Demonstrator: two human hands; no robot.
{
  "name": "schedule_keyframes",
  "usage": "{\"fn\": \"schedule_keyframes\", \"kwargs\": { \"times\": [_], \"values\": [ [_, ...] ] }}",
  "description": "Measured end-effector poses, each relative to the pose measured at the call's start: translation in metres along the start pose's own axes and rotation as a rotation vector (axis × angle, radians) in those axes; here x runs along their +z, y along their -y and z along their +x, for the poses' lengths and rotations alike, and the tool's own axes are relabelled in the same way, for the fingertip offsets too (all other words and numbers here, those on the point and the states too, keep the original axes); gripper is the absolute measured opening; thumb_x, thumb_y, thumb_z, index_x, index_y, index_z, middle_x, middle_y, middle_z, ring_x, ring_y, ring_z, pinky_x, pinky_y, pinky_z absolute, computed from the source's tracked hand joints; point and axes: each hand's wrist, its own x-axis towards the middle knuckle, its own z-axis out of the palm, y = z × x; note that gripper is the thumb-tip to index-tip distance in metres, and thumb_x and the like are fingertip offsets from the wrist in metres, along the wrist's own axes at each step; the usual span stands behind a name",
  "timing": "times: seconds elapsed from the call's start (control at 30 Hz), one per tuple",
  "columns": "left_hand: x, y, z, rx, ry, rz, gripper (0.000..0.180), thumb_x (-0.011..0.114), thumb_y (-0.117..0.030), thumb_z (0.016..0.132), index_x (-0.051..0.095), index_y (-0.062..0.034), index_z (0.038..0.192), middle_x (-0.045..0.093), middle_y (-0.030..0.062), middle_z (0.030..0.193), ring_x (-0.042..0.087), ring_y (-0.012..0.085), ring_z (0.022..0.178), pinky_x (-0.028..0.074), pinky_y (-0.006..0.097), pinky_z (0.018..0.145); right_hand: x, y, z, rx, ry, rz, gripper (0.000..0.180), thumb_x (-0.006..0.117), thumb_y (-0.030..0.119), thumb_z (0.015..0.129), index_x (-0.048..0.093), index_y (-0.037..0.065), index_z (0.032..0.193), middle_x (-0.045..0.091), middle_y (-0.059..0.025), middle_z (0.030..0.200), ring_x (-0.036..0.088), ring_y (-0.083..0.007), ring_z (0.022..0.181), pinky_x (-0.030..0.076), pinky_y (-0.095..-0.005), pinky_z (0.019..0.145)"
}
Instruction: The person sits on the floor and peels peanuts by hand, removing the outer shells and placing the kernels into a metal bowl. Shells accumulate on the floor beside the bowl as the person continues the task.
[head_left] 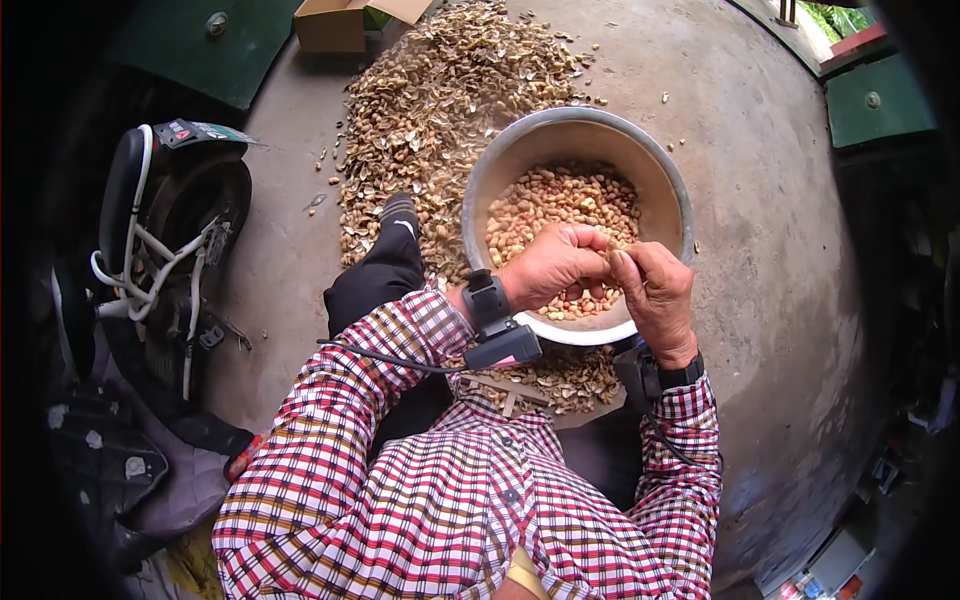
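Observation:
My left hand (pixel 556 266) and my right hand (pixel 656 295) meet over the near right part of a wide metal basin (pixel 477 205). Between their pinched fingertips is a small tan peanut (pixel 615 246), mostly covered by the fingers. Both hands are closed on it, thumbs pressed together. Below them in the basin lies a heap of peanuts (pixel 560 208), some in tan shells and some reddish kernels. Each wrist wears a dark strapped device, the left one (pixel 490 305) with a cable running along the sleeve.
A large spread of peanut shells (pixel 440 95) covers the floor beyond and left of the basin, with more shells (pixel 570 380) between my legs. An open cardboard box (pixel 335 28) stands at the far left. A white-framed wheeled vehicle (pixel 165 240) is on my left. Green panels (pixel 880 100) edge the concrete floor.

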Motion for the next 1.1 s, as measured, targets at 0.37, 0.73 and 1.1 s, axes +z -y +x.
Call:
{"fn": "schedule_keyframes", "kwargs": {
  "times": [0.37,0.73,1.1],
  "values": [
    [-0.011,-0.002,-0.002,-0.107,-0.051,0.202,0.019,0.063,-0.005,0.076,0.064,-0.0025,0.094,0.064,0.0032,0.073,0.059,0.0069,0.056,0.040,0.018,0.044,-0.019,0.000,-0.003,0.300,0.102,0.242,0.018,0.059,0.012,0.086,0.061,-0.001,0.074,0.057,-0.0072,0.061,0.053,-0.0112,0.056,0.041,-0.0257,0.052],
    [-0.054,0.029,-0.015,-0.225,-0.197,0.215,0.015,0.065,-0.014,0.084,0.060,-0.0019,0.092,0.063,0.0064,0.072,0.058,0.0094,0.053,0.036,0.019,0.037,-0.033,-0.023,-0.021,0.322,0.443,0.526,0.021,0.061,0.020,0.089,0.063,0.000,0.090,0.058,0.0009,0.073,0.053,-0.0049,0.067,0.045,-0.0197,0.061],
    [-0.047,0.068,-0.077,-0.259,-0.304,-0.139,0.011,0.056,-0.011,0.089,0.055,-0.0015,0.094,0.062,0.0069,0.074,0.059,0.0111,0.058,0.040,0.018,0.040,-0.038,-0.061,-0.072,0.462,0.051,0.658,0.023,0.057,0.024,0.092,0.062,0.001,0.089,0.059,-0.0003,0.072,0.054,-0.0053,0.062,0.046,-0.0186,0.060]
  ]
}}
